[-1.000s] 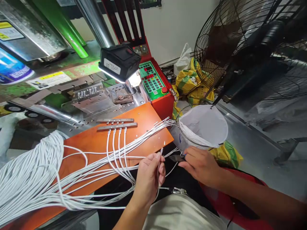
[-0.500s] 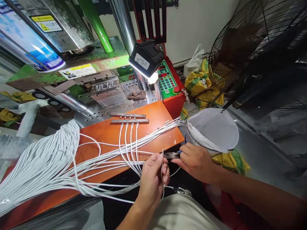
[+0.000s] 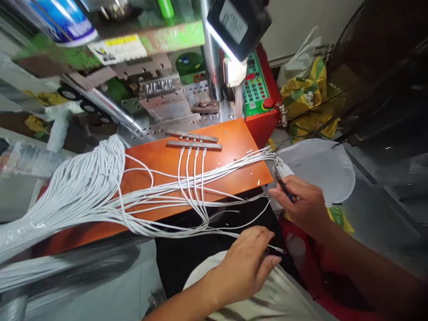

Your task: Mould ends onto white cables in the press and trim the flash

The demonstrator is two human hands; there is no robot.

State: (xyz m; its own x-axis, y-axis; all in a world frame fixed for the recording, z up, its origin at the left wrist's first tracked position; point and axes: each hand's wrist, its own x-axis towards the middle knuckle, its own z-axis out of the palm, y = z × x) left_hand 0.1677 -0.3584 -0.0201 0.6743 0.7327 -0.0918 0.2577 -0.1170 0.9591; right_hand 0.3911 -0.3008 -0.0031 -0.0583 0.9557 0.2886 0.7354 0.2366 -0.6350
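Observation:
My left hand (image 3: 249, 263) is over my lap, palm down, its thumb apart from its bent fingers. A white cable (image 3: 229, 233) runs behind those fingers, and its connector end (image 3: 279, 250) shows just past them. My right hand (image 3: 304, 207) is closed around a pair of cutting pliers (image 3: 281, 182), jaws pointing up toward the white bin's near edge. Several white cables (image 3: 227, 171) lie across the orange board (image 3: 157, 162), their ends reaching the bin. On the board, a slotted metal bar (image 3: 194, 145) has several cable connectors lined up at it.
A thick bundle of white cables (image 3: 90, 174) fills the left side. Behind the board stands a green press (image 3: 180, 35) with a mould block (image 3: 160, 87), a lamp (image 3: 239, 26) and a red control box (image 3: 264, 116). The white-lined bin (image 3: 321, 167) and yellow bags (image 3: 307, 91) are right.
My left hand has let go of the cable piece it was pinching and moved down to my lap. My right hand has carried the pliers up and right, toward the bin. The view has shifted.

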